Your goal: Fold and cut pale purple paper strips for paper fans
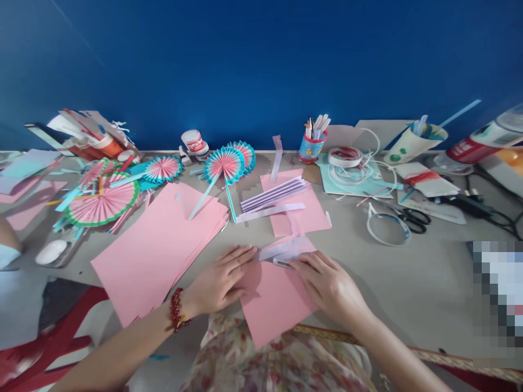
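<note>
A pink paper sheet lies at the table's near edge, its lower corner over my lap. My left hand rests flat on its left side, fingers stretched toward a pale lilac paper strip. My right hand is closed on what looks like a small white craft knife, mostly hidden by the fingers. The tip of the knife lies beside the lilac strip, on the pink sheet. Just beyond are a pleated lilac paper and another pink sheet.
A stack of pink paper lies left, with pleated paper fans behind it. Scissors, a tape roll and a pen cup stand or lie right. A blue wall closes the back.
</note>
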